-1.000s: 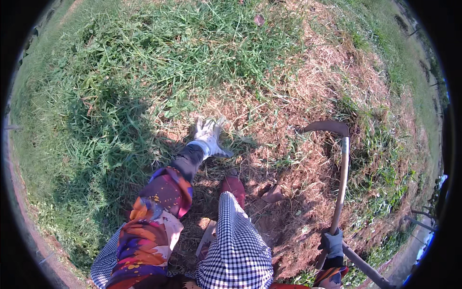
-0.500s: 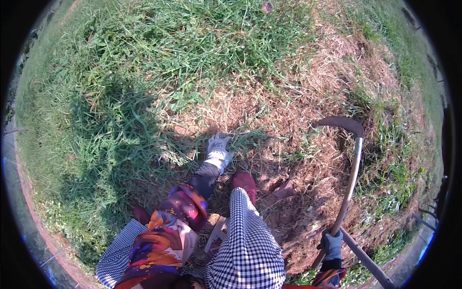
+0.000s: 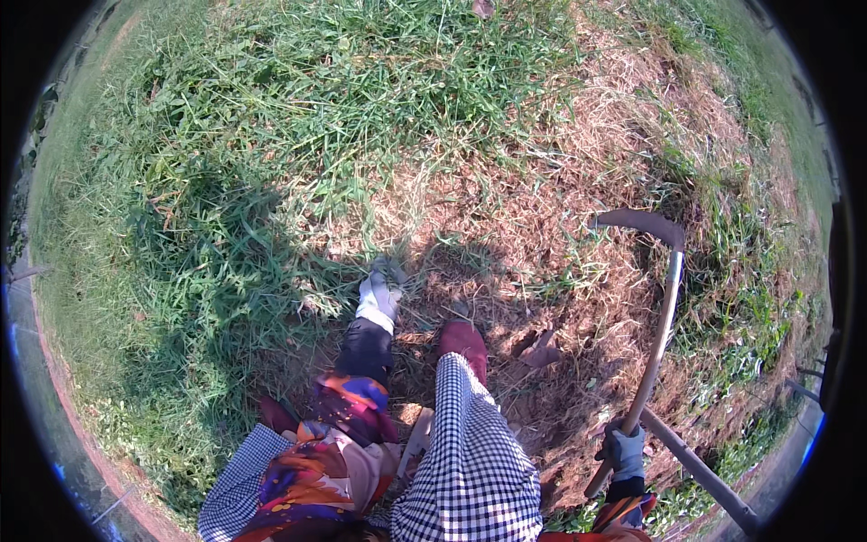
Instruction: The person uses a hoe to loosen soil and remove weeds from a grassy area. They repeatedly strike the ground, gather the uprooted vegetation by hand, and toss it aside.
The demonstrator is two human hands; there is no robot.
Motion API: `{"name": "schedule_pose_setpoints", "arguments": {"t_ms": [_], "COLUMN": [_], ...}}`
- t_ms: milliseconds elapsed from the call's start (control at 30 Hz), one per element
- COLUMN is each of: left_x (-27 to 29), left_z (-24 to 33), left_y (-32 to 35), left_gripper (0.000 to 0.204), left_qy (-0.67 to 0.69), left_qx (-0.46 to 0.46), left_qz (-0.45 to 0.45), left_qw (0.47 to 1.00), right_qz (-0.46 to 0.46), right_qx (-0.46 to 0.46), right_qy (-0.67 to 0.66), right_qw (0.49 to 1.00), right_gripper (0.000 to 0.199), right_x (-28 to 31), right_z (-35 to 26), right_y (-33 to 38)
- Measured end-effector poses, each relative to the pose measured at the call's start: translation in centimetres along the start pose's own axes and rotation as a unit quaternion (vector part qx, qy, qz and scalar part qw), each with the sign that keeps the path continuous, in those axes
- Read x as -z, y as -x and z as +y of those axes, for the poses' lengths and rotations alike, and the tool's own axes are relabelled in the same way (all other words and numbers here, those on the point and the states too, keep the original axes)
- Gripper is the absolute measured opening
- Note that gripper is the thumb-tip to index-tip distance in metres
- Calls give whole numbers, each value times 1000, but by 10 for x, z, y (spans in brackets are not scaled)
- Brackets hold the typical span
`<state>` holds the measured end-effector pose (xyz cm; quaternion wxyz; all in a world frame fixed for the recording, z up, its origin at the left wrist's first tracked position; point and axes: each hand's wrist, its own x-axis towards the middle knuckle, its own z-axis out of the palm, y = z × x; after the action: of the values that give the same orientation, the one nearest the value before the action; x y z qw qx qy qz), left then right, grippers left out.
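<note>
Grass is what my work turns on: it stands green and thick over the left part and the far edge of the ground, while the right part is brown, dry and already cut low.

Going from the left, my left hand wears a light glove and reaches down to where the green meets the bare ground, in the shadow of my body. The gloved fingers are bent downward and close together, and they seem to take a tuft at its base, but the blades hide whether they really close on it, so I cannot tell. Just right of that hand is my dark red shoe, under my checked trouser leg, standing on dry stalks.

Further right, my right hand in a grey glove is wrapped tight around the wooden handle of the sickle. The handle rises away from me and the curved dark blade at its top points left, held above the dry ground, well apart from my left hand.

I judge the step in hand to be gathering a bunch. The next move calls for a firm hold on the tuft, then bringing the blade low to its base, clear of my fingers and my shoe.
</note>
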<state>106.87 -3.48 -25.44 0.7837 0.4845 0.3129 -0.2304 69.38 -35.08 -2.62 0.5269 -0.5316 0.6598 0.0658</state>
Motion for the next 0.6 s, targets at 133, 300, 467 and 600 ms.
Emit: {"name": "schedule_pose_setpoints", "arguments": {"t_ms": [133, 300, 467, 600], "left_x": [29, 110, 124, 105], "left_z": [16, 115, 217, 199], "left_y": [30, 105, 194, 171], "left_gripper": [30, 46, 74, 55], "left_qy": [-46, -81, -193, -344], "left_qx": [-9, -157, -210, -219], "left_qz": [45, 280, 395, 297], "left_qw": [998, 944, 873, 864], "right_qz": [4, 78, -9, -148], "right_qx": [-14, 72, 204, 139], "right_qy": [12, 23, 121, 83], "right_qw": [1000, 994, 971, 976], "right_gripper": [14, 15, 12, 13], "right_x": [1, 6, 11, -81], "right_z": [9, 3, 4, -67], "right_y": [-10, 4, 0, 26]}}
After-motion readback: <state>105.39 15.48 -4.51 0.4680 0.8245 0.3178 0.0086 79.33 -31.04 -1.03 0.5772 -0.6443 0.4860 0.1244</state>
